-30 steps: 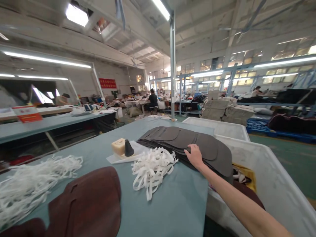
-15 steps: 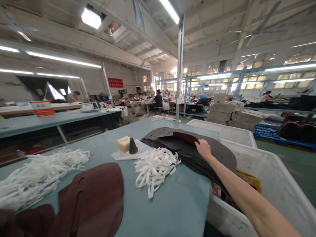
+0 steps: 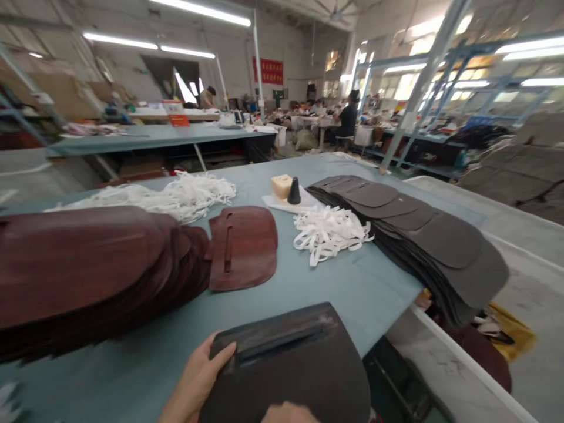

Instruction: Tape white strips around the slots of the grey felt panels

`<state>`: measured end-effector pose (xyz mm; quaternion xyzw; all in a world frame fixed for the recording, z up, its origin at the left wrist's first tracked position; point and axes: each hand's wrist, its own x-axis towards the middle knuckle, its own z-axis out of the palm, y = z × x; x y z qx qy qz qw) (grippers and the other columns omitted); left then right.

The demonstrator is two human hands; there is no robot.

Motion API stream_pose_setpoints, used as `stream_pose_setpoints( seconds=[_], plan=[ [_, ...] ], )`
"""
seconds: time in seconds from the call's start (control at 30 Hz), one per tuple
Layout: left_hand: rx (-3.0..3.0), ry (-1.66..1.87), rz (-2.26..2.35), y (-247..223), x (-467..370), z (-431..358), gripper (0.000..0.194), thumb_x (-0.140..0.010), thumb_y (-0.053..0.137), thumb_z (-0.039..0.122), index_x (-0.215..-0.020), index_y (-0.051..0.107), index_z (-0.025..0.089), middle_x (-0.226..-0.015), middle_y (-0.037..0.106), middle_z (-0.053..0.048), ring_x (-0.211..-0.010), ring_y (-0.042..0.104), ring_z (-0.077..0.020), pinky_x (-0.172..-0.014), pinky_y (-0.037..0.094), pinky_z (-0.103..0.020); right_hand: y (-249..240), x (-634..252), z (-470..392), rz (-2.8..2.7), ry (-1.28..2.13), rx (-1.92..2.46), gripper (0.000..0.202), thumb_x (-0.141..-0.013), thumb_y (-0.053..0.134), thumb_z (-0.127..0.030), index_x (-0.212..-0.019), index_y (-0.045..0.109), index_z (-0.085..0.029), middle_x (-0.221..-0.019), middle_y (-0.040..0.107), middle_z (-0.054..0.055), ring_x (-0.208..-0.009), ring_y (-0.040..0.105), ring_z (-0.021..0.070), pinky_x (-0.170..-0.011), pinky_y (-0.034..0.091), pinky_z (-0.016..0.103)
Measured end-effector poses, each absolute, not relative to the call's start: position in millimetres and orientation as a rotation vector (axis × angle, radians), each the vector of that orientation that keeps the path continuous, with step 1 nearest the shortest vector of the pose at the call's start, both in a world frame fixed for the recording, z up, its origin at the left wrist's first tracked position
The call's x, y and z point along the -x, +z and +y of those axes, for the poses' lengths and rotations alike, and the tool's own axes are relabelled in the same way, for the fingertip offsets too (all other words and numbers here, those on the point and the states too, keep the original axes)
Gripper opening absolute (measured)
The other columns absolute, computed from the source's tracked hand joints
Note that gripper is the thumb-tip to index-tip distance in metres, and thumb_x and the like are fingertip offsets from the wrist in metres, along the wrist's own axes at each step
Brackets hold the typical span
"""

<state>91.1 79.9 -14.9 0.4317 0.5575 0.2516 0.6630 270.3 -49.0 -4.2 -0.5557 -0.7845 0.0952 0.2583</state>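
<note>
A dark grey leather-like panel (image 3: 299, 364) with a rounded end and a long slot-like strip near its upper edge is tilted up at the table's front. My left hand (image 3: 205, 373) grips its left side, thumb on the face and fingers behind. My right hand (image 3: 288, 413) is in front of the panel at the bottom edge of the view, blurred and cut off; its fingers look curled, and what they hold is hidden. Beyond lie a reddish-brown slotted panel (image 3: 244, 247), a heap of white tape strips (image 3: 328, 232) and a fanned stack of grey panels (image 3: 440, 235).
At left is a tall pile of brown panels (image 3: 83, 258), with more white strips (image 3: 194, 194) behind. A yellowish block (image 3: 281, 187) and a black cone (image 3: 294, 191) sit on white paper. White bins (image 3: 533, 294) adjoin the table's right edge.
My right hand has left the grey stack, where it lifted a panel's edge, and come down to the front. A panel is now before me, with my left hand newly in view. The view turned left.
</note>
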Motion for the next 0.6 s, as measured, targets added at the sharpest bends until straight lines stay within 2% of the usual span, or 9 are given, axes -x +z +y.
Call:
stream_pose_setpoints(
  seconds=[0.07, 0.13, 0.17, 0.23, 0.33, 0.4, 0.5, 0.6],
  plan=[
    [-1.04, 0.57, 1.348, -11, -68, 75, 0.063, -0.062, 0.074, 0.048, -0.114, 0.057, 0.016, -0.105, 0.069, -0.011, -0.101, 0.064, -0.0309, -0.083, 0.053, -0.038, -4, -299, -42, -2.008, 0.301, 1.59, 0.024, -0.09, 0.049, -0.04, -0.096, 0.064, -0.022, -0.09, 0.063, 0.009, -0.088, 0.057, 0.023, -0.078, 0.045, 0.038],
    [-1.074, 0.599, 1.358, -8, -51, 66, 0.059, -0.067, 0.07, 0.049, -0.115, 0.056, 0.016, -0.108, 0.068, -0.01, -0.101, 0.063, -0.0281, -0.085, 0.051, -0.037, -8, -338, -26, -1.601, 0.139, 1.966, 0.031, -0.087, 0.053, -0.042, -0.105, 0.061, -0.017, -0.104, 0.059, 0.015, -0.099, 0.053, 0.0285, -0.084, 0.043, 0.044],
    [-1.089, 0.604, 1.351, -7, -46, 60, 0.059, -0.069, 0.069, 0.048, -0.118, 0.054, 0.017, -0.11, 0.067, -0.01, -0.102, 0.063, -0.0267, -0.087, 0.051, -0.036, -11, -354, -18, -1.517, 0.102, 2.075, 0.038, -0.081, 0.06, -0.044, -0.106, 0.06, -0.016, -0.105, 0.057, 0.017, -0.101, 0.051, 0.0314, -0.085, 0.042, 0.046],
    [-1.102, 0.598, 1.364, -5, -41, 50, 0.063, -0.07, 0.071, 0.047, -0.123, 0.05, 0.02, -0.112, 0.066, -0.009, -0.101, 0.063, -0.0253, -0.087, 0.05, -0.036, -17, -373, -4, -1.515, 0.192, 2.147, 0.038, -0.072, 0.068, -0.041, -0.101, 0.06, -0.017, -0.1, 0.057, 0.015, -0.096, 0.052, 0.031, -0.083, 0.043, 0.044],
    [-1.007, 0.606, 1.38, -2, -40, 41, 0.071, -0.066, 0.075, 0.043, -0.127, 0.046, 0.02, -0.113, 0.066, -0.01, -0.097, 0.065, -0.0251, -0.085, 0.052, -0.036, -13, -377, 7, -1.429, 0.595, 2.086, 0.03, -0.067, 0.071, -0.04, -0.085, 0.057, -0.02, -0.082, 0.059, 0.006, -0.079, 0.054, 0.0229, -0.073, 0.045, 0.036],
    [-0.894, 0.638, 1.318, 2, -39, 39, 0.069, -0.067, 0.075, 0.04, -0.126, 0.047, 0.019, -0.116, 0.065, -0.01, -0.1, 0.064, -0.0251, -0.087, 0.051, -0.036, -2, -374, 13, -1.245, 1.019, 1.871, 0.032, -0.069, 0.07, -0.042, -0.085, 0.056, -0.019, -0.078, 0.061, 0.002, -0.073, 0.056, 0.019, -0.067, 0.046, 0.032],
    [-0.744, 0.665, 1.218, 9, -36, 38, 0.062, -0.066, 0.076, 0.035, -0.121, 0.051, 0.018, -0.117, 0.065, -0.009, -0.103, 0.064, -0.0257, -0.089, 0.051, -0.036, 14, -373, 19, -0.939, 1.604, 1.436, 0.036, -0.069, 0.071, -0.038, -0.095, 0.059, -0.016, -0.084, 0.067, 0.004, -0.073, 0.062, 0.0188, -0.067, 0.049, 0.032],
    [-0.569, 0.612, 1.183, 12, -31, 35, 0.054, -0.062, 0.078, 0.032, -0.11, 0.058, 0.015, -0.099, 0.071, -0.01, -0.088, 0.068, -0.0266, -0.08, 0.055, -0.038, 18, -374, 22, -0.728, 1.85, 1.24, 0.034, -0.065, 0.074, -0.027, -0.094, 0.063, -0.013, -0.08, 0.07, 0.005, -0.071, 0.065, 0.0185, -0.069, 0.051, 0.032]
  ],
)
